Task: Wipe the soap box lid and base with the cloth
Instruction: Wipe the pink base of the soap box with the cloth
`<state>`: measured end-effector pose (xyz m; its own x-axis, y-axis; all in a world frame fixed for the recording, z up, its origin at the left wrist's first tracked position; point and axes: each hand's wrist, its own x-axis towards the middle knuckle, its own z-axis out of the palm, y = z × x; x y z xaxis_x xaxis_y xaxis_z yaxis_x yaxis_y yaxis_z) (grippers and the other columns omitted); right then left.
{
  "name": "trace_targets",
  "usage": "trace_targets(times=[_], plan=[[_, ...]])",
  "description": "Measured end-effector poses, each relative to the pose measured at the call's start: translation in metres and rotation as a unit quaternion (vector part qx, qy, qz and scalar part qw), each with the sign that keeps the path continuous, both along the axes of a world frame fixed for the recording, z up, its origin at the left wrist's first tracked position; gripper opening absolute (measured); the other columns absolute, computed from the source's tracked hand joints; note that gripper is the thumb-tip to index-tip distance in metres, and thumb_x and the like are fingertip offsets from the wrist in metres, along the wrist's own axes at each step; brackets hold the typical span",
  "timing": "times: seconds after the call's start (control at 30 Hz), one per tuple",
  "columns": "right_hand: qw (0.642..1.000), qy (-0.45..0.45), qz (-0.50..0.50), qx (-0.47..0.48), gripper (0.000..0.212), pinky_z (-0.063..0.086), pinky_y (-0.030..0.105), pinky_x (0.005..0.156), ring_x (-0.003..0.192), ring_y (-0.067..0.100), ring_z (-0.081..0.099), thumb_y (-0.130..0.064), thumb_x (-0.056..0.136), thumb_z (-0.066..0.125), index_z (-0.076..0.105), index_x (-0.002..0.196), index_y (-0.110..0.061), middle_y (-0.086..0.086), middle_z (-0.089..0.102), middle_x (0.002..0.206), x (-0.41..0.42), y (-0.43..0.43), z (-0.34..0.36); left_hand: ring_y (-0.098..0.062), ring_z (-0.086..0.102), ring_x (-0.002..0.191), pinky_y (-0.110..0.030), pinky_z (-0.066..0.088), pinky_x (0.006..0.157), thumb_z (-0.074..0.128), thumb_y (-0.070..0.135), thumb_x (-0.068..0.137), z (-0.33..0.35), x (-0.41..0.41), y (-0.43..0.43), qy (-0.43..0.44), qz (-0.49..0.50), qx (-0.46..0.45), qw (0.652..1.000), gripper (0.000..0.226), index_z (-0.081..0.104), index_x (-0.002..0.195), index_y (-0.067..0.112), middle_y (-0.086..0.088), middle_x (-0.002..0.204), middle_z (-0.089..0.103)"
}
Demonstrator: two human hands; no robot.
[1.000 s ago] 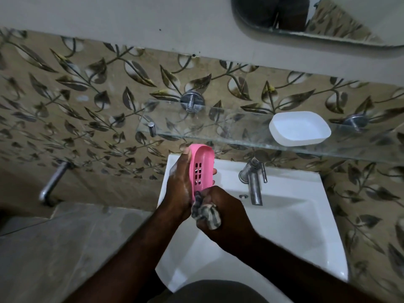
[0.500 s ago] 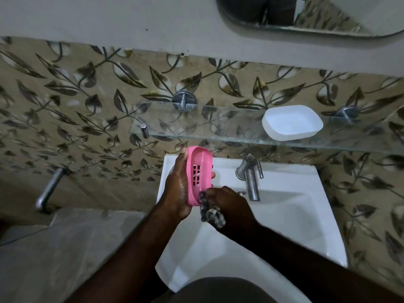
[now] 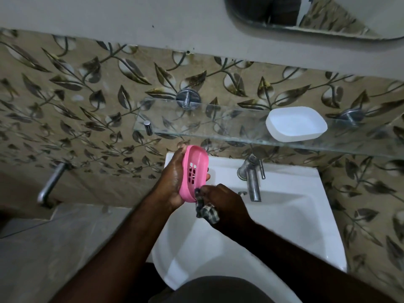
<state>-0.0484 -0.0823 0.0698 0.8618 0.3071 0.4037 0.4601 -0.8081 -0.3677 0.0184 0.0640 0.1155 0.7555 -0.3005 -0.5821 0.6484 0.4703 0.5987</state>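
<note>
Now your left hand (image 3: 172, 182) grips the pink soap box base (image 3: 193, 169) over the washbasin (image 3: 284, 226), your right hand (image 3: 226, 204) pinches the checked cloth (image 3: 206, 212) against its lower end, and the white lid (image 3: 296, 124), up behind the washbasin, seemingly awaits wiping.

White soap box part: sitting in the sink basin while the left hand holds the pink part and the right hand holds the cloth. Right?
The location is wrong. In the head view the white soap box part sits on the glass shelf. The rest is right: the left hand holds the pink part and the right hand holds the cloth.
</note>
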Motion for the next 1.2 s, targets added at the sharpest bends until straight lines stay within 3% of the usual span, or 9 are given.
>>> trace_targets(times=[0.2, 0.33, 0.4, 0.53, 0.73, 0.9, 1.0, 1.07, 1.2], plan=[[0.974, 0.091, -0.030, 0.206, 0.029, 0.050, 0.029, 0.070, 0.077, 0.021, 0.065, -0.030, 0.067, 0.065, 0.059, 0.096, -0.030, -0.006, 0.070, 0.088, -0.012, 0.014, 0.023, -0.035, 0.057, 0.099, -0.046, 0.044, 0.096, 0.069, 0.055, 0.070, -0.005, -0.010, -0.003, -0.045, 0.018, -0.070, 0.996, 0.068, 0.064, 0.118, 0.006, -0.021, 0.110, 0.060], [0.923, 0.186, -0.068, 0.330, 0.029, 0.052, 0.039, 0.055, 0.059, 0.016, 0.062, -0.014, 0.063, 0.072, 0.057, 0.085, -0.027, -0.002, 0.067, 0.070, -0.010, 0.022, 0.049, -0.024, 0.066, 0.070, -0.029, 0.056, 0.065, 0.070, 0.046, 0.070, -0.018, -0.034, -0.021, -0.122, 0.046, -0.099, 0.987, 0.045, 0.073, 0.092, 0.007, -0.012, 0.077, 0.068], [0.924, 0.175, -0.066, 0.333, 0.028, 0.052, 0.033, 0.053, 0.057, 0.009, 0.061, -0.010, 0.062, 0.072, 0.058, 0.080, -0.027, -0.005, 0.067, 0.068, -0.012, 0.024, 0.056, -0.018, 0.065, 0.054, -0.022, 0.053, 0.053, 0.080, 0.042, 0.059, -0.019, -0.041, -0.029, -0.123, 0.042, -0.108, 0.986, 0.035, 0.070, 0.069, 0.009, -0.007, 0.061, 0.066], [0.958, 0.135, -0.048, 0.247, 0.024, 0.045, 0.010, 0.063, 0.071, 0.004, 0.061, -0.026, 0.066, 0.070, 0.061, 0.088, -0.028, -0.017, 0.063, 0.076, -0.020, 0.019, 0.052, -0.019, 0.062, 0.052, -0.024, 0.049, 0.056, 0.073, 0.037, 0.062, -0.013, -0.039, -0.031, -0.138, 0.049, -0.140, 0.979, 0.031, 0.072, 0.074, 0.008, -0.008, 0.061, 0.065], [0.961, 0.111, -0.091, 0.236, 0.033, 0.054, 0.043, 0.065, 0.077, 0.023, 0.066, -0.034, 0.066, 0.072, 0.060, 0.094, -0.023, -0.001, 0.069, 0.084, -0.009, 0.008, 0.042, -0.026, 0.067, 0.081, -0.034, 0.054, 0.075, 0.085, 0.043, 0.044, -0.011, -0.027, -0.030, -0.189, 0.090, -0.122, 0.970, 0.076, 0.069, 0.111, 0.009, -0.014, 0.096, 0.070], [0.941, 0.110, -0.055, 0.314, 0.026, 0.053, 0.036, 0.059, 0.067, 0.013, 0.064, -0.027, 0.070, 0.071, 0.060, 0.092, -0.022, -0.004, 0.069, 0.078, -0.017, 0.042, 0.067, -0.012, 0.056, 0.044, -0.016, 0.045, 0.050, 0.057, 0.038, 0.078, -0.006, -0.032, -0.020, -0.155, 0.054, -0.149, 0.975, 0.034, 0.066, 0.055, 0.014, -0.001, 0.050, 0.058], [0.943, 0.128, -0.040, 0.305, 0.029, 0.052, 0.038, 0.060, 0.067, 0.014, 0.064, -0.024, 0.067, 0.070, 0.056, 0.092, -0.026, -0.004, 0.068, 0.077, -0.018, 0.038, 0.065, -0.033, 0.057, 0.088, -0.044, 0.047, 0.089, 0.065, 0.044, 0.074, -0.004, -0.031, -0.011, -0.153, 0.050, -0.153, 0.975, 0.047, 0.071, 0.105, 0.009, -0.022, 0.099, 0.059], [0.947, 0.150, -0.036, 0.281, 0.036, 0.053, 0.036, 0.060, 0.068, 0.013, 0.064, -0.022, 0.064, 0.072, 0.054, 0.093, -0.030, -0.006, 0.069, 0.078, -0.018, 0.033, 0.061, -0.038, 0.039, 0.116, -0.057, 0.022, 0.111, 0.071, 0.052, 0.069, -0.007, -0.032, -0.008, -0.150, 0.043, -0.162, 0.974, 0.078, 0.057, 0.132, 0.008, -0.025, 0.129, 0.048], [0.934, 0.187, -0.057, 0.300, 0.033, 0.053, 0.031, 0.056, 0.062, 0.010, 0.063, -0.019, 0.062, 0.071, 0.055, 0.088, -0.031, -0.010, 0.067, 0.072, -0.023, 0.034, 0.059, -0.035, 0.051, 0.107, -0.043, 0.041, 0.096, 0.074, 0.051, 0.066, -0.008, -0.033, -0.009, -0.174, -0.007, -0.154, 0.973, 0.086, 0.053, 0.136, 0.007, -0.024, 0.123, 0.055]])
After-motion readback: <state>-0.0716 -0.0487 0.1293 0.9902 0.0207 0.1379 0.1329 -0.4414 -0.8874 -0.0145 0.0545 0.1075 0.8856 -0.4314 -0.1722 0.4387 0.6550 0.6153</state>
